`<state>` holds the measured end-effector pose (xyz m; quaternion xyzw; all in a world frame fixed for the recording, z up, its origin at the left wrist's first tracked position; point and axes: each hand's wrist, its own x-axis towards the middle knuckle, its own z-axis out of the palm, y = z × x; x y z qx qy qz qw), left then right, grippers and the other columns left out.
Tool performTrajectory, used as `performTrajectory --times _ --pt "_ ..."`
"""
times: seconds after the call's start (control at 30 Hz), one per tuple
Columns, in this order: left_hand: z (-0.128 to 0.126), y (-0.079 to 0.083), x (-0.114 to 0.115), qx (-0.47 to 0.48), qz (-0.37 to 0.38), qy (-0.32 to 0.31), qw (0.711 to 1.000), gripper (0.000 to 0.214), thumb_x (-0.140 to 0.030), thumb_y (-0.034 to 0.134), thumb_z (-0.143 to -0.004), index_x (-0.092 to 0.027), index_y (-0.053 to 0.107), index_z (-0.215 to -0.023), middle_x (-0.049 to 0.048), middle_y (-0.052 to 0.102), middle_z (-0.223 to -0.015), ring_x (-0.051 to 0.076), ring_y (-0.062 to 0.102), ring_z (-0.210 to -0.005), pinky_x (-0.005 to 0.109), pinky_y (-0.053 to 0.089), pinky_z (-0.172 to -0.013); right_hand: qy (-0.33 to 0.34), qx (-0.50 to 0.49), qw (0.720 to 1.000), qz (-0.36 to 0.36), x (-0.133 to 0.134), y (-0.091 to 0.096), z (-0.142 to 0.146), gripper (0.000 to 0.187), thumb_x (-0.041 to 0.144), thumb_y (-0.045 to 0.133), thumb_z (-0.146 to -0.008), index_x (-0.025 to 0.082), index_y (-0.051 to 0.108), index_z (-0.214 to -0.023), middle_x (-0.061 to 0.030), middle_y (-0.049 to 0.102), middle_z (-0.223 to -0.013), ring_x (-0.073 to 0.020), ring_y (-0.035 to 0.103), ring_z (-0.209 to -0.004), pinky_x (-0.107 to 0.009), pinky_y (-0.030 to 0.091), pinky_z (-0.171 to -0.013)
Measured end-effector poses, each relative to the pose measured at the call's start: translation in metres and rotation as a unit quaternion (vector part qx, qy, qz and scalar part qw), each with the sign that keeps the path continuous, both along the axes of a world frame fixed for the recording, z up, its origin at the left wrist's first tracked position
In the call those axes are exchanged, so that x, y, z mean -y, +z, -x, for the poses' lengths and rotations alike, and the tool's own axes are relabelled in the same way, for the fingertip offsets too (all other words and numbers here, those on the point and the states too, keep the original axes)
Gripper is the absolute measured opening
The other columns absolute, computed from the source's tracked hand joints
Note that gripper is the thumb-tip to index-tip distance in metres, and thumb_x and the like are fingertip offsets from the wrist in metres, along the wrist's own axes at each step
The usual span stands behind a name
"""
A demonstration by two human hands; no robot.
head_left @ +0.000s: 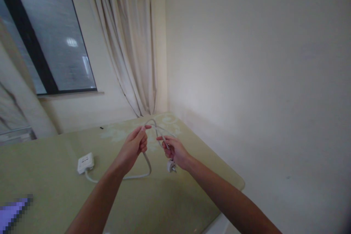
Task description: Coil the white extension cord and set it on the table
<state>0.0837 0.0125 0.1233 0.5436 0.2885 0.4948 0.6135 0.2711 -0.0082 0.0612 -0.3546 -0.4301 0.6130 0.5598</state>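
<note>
A white extension cord (137,176) runs over the tabletop and up into both hands. My left hand (136,142) is closed around the cord, thumb on top. To its right, my right hand (174,150) grips another stretch of the cord near the plug end. Between and behind the hands the cord makes a loose loop. The plug (172,166) hangs just below my right hand, its pins pointing right and down. At the other end, the white socket block (86,162) lies on the table, left of my left forearm.
The greenish table (55,175) meets walls at the back and right; its rounded corner is at right. A small dark object (101,128) lies near the back edge. A purple item (12,212), partly pixelated, is at lower left. Curtains (134,44) hang beside a window (60,33).
</note>
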Motion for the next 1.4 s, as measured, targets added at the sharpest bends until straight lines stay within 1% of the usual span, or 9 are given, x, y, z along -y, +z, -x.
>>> performTrajectory --times 0.17,0.3,0.43,0.57,0.7,0.83,1.03,1.23,1.4 --pt "-0.008 -0.020 0.002 -0.083 -0.044 0.052 0.994 0.064 -0.063 0.067 -0.080 -0.016 0.059 -0.123 -0.0109 0.037 -0.064 0.008 0.035 -0.047 0.021 0.032 -0.042 -0.070 0.206 0.963 -0.161 0.003 0.016 -0.002 0.031 0.041 0.057 -0.095 0.020 0.076 -0.108 0.0024 0.046 -0.072 -0.0110 0.037 -0.059 -0.025 0.027 -0.054" --pt "-0.011 -0.023 0.002 -0.164 -0.085 0.099 0.978 0.048 -0.058 0.057 -0.086 -0.019 0.059 -0.114 -0.0082 0.046 -0.066 0.009 0.038 -0.046 0.022 0.032 -0.041 -0.142 0.458 0.793 -0.376 0.008 0.034 -0.019 0.032 0.037 0.051 -0.105 0.018 0.077 -0.108 -0.0061 0.056 -0.092 -0.0181 0.052 -0.087 -0.031 0.042 -0.079" --pt "-0.012 -0.021 -0.001 -0.231 -0.112 0.094 0.962 0.044 -0.051 0.052 -0.087 -0.019 0.060 -0.116 -0.0055 0.054 -0.068 0.010 0.038 -0.044 0.024 0.032 -0.041 -0.226 0.616 0.607 -0.449 -0.003 0.046 -0.033 0.032 0.037 0.050 -0.106 0.020 0.076 -0.112 -0.0084 0.057 -0.092 -0.0225 0.050 -0.091 -0.036 0.041 -0.084" --pt "-0.008 -0.011 -0.001 -0.280 -0.144 0.099 0.944 0.040 -0.047 0.048 -0.089 -0.017 0.067 -0.110 -0.0056 0.050 -0.059 0.011 0.034 -0.043 0.025 0.029 -0.045 -0.245 0.694 0.526 -0.426 -0.025 0.039 -0.039 0.033 0.036 0.042 -0.109 0.019 0.070 -0.111 -0.0093 0.063 -0.095 -0.0223 0.055 -0.094 -0.034 0.041 -0.085" --pt "-0.003 0.006 0.002 -0.287 -0.167 0.079 0.940 0.035 -0.043 0.048 -0.090 -0.018 0.071 -0.099 -0.0073 0.041 -0.050 0.012 0.031 -0.044 0.025 0.025 -0.046 -0.275 0.699 0.583 -0.309 -0.046 0.012 -0.035 0.028 0.033 0.040 -0.110 0.021 0.064 -0.114 -0.0094 0.067 -0.107 -0.0208 0.061 -0.094 -0.029 0.041 -0.074" --pt "0.000 0.014 0.003 -0.233 -0.139 0.087 0.958 0.031 -0.042 0.058 -0.086 -0.018 0.071 -0.100 -0.0057 0.047 -0.054 0.011 0.030 -0.043 0.025 0.021 -0.044 -0.264 0.585 0.739 -0.204 -0.058 -0.020 -0.027 0.017 0.030 0.047 -0.107 0.024 0.062 -0.105 -0.0050 0.071 -0.096 -0.0175 0.063 -0.078 -0.027 0.039 -0.069" --pt "0.002 0.015 -0.001 -0.161 -0.092 0.019 0.983 0.036 -0.048 0.066 -0.084 -0.018 0.069 -0.104 -0.0029 0.055 -0.066 0.009 0.035 -0.046 0.023 0.025 -0.044 -0.215 0.218 0.949 -0.076 -0.066 -0.047 0.003 0.028 0.042 0.050 -0.102 0.021 0.059 -0.086 0.0015 0.061 -0.063 -0.0147 0.061 -0.062 -0.027 0.047 -0.068" --pt "0.008 -0.009 -0.011 -0.234 -0.194 0.084 0.949 0.049 -0.057 0.056 -0.091 -0.019 0.072 -0.118 0.0098 0.073 -0.100 0.024 0.066 -0.092 0.037 0.052 -0.084 -0.177 -0.007 0.981 0.082 -0.063 -0.039 0.023 0.022 0.042 0.059 -0.090 0.021 0.055 -0.090 0.0077 0.047 -0.058 -0.0141 0.064 -0.052 -0.023 0.043 -0.052" --pt "0.016 -0.028 -0.009 -0.343 -0.250 -0.009 0.906 0.060 -0.060 0.031 -0.102 -0.025 0.079 -0.111 0.0117 0.074 -0.121 0.029 0.060 -0.125 0.046 0.034 -0.116 -0.154 -0.017 0.984 0.081 -0.058 -0.031 0.025 0.015 0.033 0.059 -0.085 0.017 0.060 -0.085 0.0033 0.057 -0.061 -0.0074 0.047 -0.040 -0.021 0.026 -0.041"
